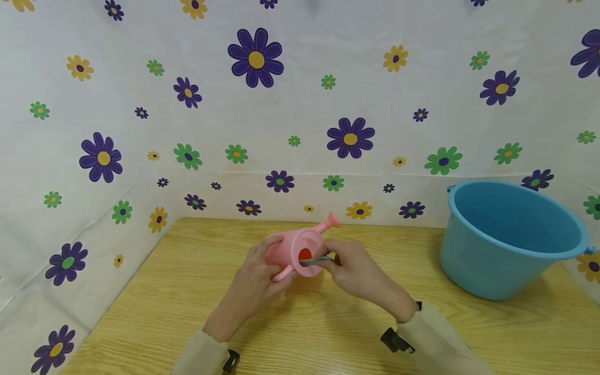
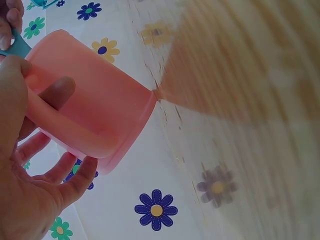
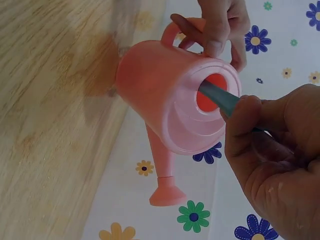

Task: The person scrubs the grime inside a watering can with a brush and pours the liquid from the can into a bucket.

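Note:
A pink toy watering can [image 1: 281, 252] is tilted over the table, its round opening turned toward my right hand and its sprinkler spout [image 3: 165, 192] pointing away. In the left wrist view, its base edge meets the tabletop. My left hand [image 1: 253, 273] grips the can at its curved handle [image 2: 70, 127]. With thumb and fingers, my right hand [image 1: 356, 268] pinches a slim teal handle [image 3: 220, 97] whose far end goes into the opening. What that handle belongs to is hidden inside the can. Red shows within the opening; whether it is a separate thing I cannot tell.
A large blue bucket [image 1: 487, 271] stands on the table at the right, beyond my right hand. The wood-grain table [image 1: 187, 260] is bordered at the back and sides by a white flowered cloth [image 1: 300, 104].

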The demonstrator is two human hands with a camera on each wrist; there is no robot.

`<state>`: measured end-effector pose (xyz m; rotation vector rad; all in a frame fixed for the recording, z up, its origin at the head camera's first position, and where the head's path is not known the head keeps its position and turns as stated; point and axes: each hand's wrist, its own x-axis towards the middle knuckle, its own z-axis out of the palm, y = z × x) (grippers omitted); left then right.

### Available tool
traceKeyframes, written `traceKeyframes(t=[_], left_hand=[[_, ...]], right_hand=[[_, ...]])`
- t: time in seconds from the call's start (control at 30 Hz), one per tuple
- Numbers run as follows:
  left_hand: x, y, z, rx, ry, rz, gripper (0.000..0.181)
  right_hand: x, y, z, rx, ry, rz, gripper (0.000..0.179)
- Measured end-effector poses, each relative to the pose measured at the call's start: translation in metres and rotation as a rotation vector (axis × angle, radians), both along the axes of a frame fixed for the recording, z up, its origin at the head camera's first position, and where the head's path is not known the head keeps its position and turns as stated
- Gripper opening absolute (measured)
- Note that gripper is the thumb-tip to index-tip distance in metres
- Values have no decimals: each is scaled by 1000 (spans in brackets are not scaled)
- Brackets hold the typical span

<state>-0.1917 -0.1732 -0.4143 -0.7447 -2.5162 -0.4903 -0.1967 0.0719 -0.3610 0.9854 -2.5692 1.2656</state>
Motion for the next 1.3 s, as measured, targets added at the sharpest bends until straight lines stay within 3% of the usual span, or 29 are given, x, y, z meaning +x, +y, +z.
traceKeyframes(t=[0.2,0.5,0.63,0.9,1.3], left_hand=[[-1,1,-1,-2,17,-9,35],[-2,2,-1,-10,43,-13,33],[-2,2,-1,-20,45,-12,34],[-2,2,-1,-34,49,-10,34],[-1,3,1,-26,42,-8,36]], right_hand=[[-4,-5,-6,80,187,45,16],[-5,-9,-8,264,380,23,26],[-4,-9,-7,310,415,12,27],[2,-6,0,348,403,11,33],[11,11,7,368,484,32,35]])
